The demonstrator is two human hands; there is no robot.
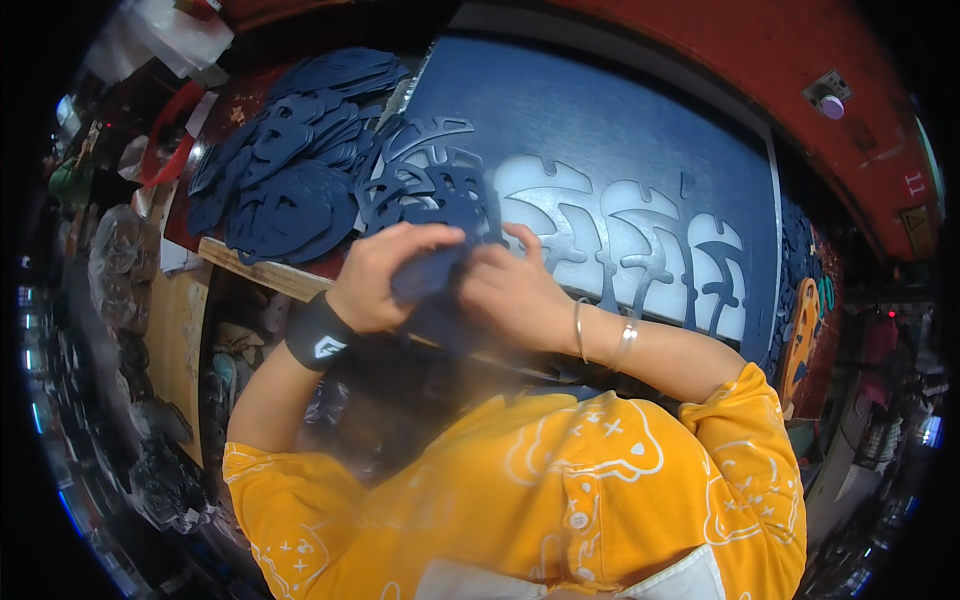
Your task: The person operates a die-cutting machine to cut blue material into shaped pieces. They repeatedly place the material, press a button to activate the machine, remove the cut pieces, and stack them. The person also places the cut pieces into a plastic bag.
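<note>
- Your left hand [375, 278] is curled around the dark navy, thin, flat rubbery piece [425, 280], thumb and fingers gripping it in front of your chest at the near edge of the surface.
- Your right hand [515, 298] is half-curled against the same piece; whether it pinches or only presses, you cannot tell.
- The piece looks light, soft and bendy, matt enough not to slip much; take it by its broad solid part, since narrow strips could stretch or tear.
- Just beyond lie slotted dark navy cut-outs [430, 182], overlapping; to their left, a heaped pile of dark navy flat pieces [290, 215].
- To the right, a wide dark navy sheet [590, 105] has curved openings showing white beneath.
- Motion blur and your fingers hide the held piece's outline, and its lower end fades into shadow.
</note>
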